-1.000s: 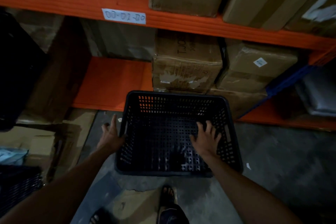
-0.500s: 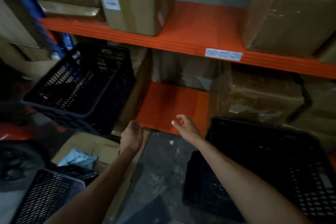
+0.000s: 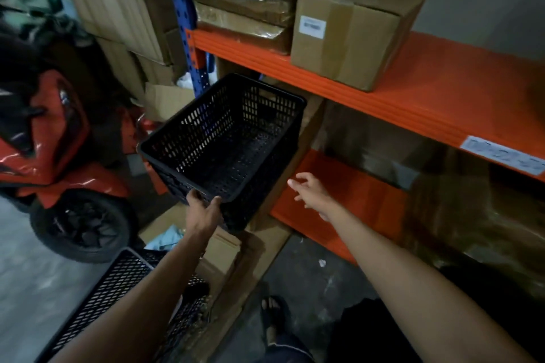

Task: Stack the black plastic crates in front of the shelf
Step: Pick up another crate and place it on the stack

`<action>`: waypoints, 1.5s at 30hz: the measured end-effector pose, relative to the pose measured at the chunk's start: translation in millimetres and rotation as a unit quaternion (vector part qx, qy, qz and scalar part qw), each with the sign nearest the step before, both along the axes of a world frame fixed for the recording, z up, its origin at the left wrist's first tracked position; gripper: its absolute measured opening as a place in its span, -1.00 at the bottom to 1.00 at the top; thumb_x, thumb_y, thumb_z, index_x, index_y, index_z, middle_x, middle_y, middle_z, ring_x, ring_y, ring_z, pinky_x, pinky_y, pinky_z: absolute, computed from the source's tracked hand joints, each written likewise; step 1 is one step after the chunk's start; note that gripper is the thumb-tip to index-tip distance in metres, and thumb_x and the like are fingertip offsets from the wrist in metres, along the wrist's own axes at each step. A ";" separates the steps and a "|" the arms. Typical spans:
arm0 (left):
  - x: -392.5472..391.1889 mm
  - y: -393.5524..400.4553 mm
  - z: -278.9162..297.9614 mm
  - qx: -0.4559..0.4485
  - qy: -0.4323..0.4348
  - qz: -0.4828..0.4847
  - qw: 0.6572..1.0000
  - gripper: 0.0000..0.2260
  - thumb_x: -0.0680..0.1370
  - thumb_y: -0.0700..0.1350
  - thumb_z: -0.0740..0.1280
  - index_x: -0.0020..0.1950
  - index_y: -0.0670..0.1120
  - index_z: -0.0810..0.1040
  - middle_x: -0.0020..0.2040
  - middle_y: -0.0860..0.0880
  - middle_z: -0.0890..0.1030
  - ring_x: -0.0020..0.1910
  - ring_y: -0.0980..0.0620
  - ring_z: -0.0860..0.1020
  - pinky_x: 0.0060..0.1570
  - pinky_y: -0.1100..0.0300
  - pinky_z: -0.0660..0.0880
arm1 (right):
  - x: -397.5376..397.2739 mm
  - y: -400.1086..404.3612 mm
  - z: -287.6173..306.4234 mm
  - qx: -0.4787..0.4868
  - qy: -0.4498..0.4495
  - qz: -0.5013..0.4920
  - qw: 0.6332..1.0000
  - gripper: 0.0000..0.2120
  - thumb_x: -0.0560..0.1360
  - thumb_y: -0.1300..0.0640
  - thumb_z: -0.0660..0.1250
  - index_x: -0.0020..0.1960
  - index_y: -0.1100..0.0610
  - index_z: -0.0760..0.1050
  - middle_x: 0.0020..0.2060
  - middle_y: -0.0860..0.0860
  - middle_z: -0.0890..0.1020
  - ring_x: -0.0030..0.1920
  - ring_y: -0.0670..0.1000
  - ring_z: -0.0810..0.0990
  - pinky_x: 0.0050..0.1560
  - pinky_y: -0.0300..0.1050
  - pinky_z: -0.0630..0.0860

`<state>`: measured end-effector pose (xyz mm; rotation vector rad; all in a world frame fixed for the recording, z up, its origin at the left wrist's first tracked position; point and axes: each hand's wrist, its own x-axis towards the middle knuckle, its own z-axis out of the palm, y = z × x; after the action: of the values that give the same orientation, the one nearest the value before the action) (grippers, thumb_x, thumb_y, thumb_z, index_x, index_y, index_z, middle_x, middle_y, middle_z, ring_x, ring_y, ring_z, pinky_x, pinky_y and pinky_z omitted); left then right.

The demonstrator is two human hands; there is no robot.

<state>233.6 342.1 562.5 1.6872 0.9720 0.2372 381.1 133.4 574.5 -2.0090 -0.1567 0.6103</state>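
Head view shows my left hand [image 3: 203, 209] clamped on the near rim of the black crate [image 3: 227, 141], thumb over the edge and fingers under it, while my right hand [image 3: 309, 191] hangs open and empty off to the right of that crate, fingers spread and touching nothing. The crate sits tilted just ahead of my left hand, its far end close to the orange shelf [image 3: 413, 97] and its mouth tipped toward me. With only one corner gripped, I judge it could swing or twist out of my hold once it comes free, so my right hand needs to catch the opposite rim first. Below my left forearm lies another black crate [image 3: 118, 283] on the floor, and I could knock into it or drop the load onto it crookedly. Farther left of that hand stands a red scooter [image 3: 59, 141]; a wide swing might strike it. My sandalled foot [image 3: 272, 318] is underneath too.
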 end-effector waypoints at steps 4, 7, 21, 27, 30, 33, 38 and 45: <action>35.3 30.7 -14.0 -0.085 0.008 0.053 0.995 -0.32 0.55 -0.02 0.28 0.53 0.00 -0.07 0.34 -0.17 0.43 -0.04 -0.14 0.54 -0.10 0.01 0.51 | 66.4 36.2 -5.5 0.000 0.033 0.015 0.999 -0.44 0.54 -0.06 0.30 0.46 0.02 0.17 0.29 0.13 0.44 0.15 0.11 0.56 -0.10 -0.04 0.56; 66.2 54.4 -26.3 -0.159 0.043 0.107 0.981 -0.26 0.54 -0.02 0.31 0.54 0.04 -0.13 0.31 -0.21 0.45 0.02 -0.20 0.55 -0.04 -0.08 0.52 | 121.6 63.3 -6.8 -0.002 0.061 0.008 0.998 -0.25 0.54 -0.01 0.33 0.54 -0.05 -0.07 0.48 0.16 0.24 0.34 0.20 0.43 -0.16 -0.07 0.58; 81.7 93.5 -65.1 -0.193 0.032 0.146 0.970 -0.62 0.44 -0.22 0.24 0.27 -0.14 0.40 -0.02 -0.22 0.61 -0.14 -0.14 0.60 -0.35 0.11 0.57 | 246.3 137.4 -1.1 -0.027 0.064 -0.156 0.985 -0.15 0.51 0.39 0.18 0.57 0.00 -0.25 0.55 0.09 0.07 0.14 0.18 0.51 -0.31 -0.10 0.46; 49.9 125.7 -52.5 -0.200 -0.052 0.206 0.956 -0.67 0.38 -0.40 0.15 0.01 -0.08 0.48 -0.31 -0.15 0.52 -0.36 -0.12 0.49 -0.33 0.02 0.50 | 194.3 115.3 0.0 0.000 0.065 -0.198 0.978 0.01 0.33 0.38 0.36 0.54 -0.01 -0.19 0.49 0.18 0.19 0.35 0.22 0.39 0.25 0.15 0.48; 26.1 147.9 -35.6 -0.163 -0.058 0.152 0.973 -0.74 0.38 -0.40 0.09 -0.18 -0.07 0.45 -0.40 -0.13 0.43 -0.43 -0.08 0.40 -0.41 0.15 0.36 | 145.7 95.1 0.1 0.060 0.069 -0.284 0.954 0.04 0.22 0.42 0.40 0.52 0.07 -0.11 0.48 0.17 0.18 0.32 0.20 0.39 0.24 0.17 0.49; -7.0 159.9 -21.5 -0.135 -0.039 0.084 0.986 -0.76 0.33 -0.42 0.11 -0.23 -0.11 0.42 -0.49 -0.08 0.42 -0.48 -0.05 0.37 -0.52 0.22 0.33 | 89.6 69.1 6.4 0.083 0.060 -0.406 0.908 0.00 0.15 0.43 0.36 0.51 0.13 0.04 0.47 0.19 0.20 0.29 0.22 0.43 0.16 0.16 0.53; -49.0 156.9 6.6 -0.155 -0.036 -0.031 0.987 -0.69 0.29 -0.43 0.12 -0.12 -0.13 0.50 -0.44 -0.04 0.50 -0.41 -0.05 0.46 -0.42 0.17 0.45 | -20.5 7.7 34.2 0.158 -0.006 -0.473 0.867 -0.52 0.26 0.39 0.40 0.13 0.19 0.37 0.18 0.23 0.51 -0.06 0.13 0.57 -0.20 -0.01 0.55; -62.2 107.2 58.5 -0.154 -0.067 -0.142 0.976 -0.76 0.23 -0.46 0.12 -0.25 -0.18 0.44 -0.48 -0.09 0.43 -0.43 -0.07 0.41 -0.43 0.14 0.37 | -148.3 -90.1 104.5 0.179 -0.107 -0.518 0.830 -0.61 0.29 0.35 0.45 0.08 0.22 0.44 0.08 0.19 0.56 0.00 0.11 0.59 -0.17 -0.09 0.52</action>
<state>171.3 449.3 621.0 1.4803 0.6229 0.0075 232.8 43.3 679.0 -1.4796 0.6226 -0.3309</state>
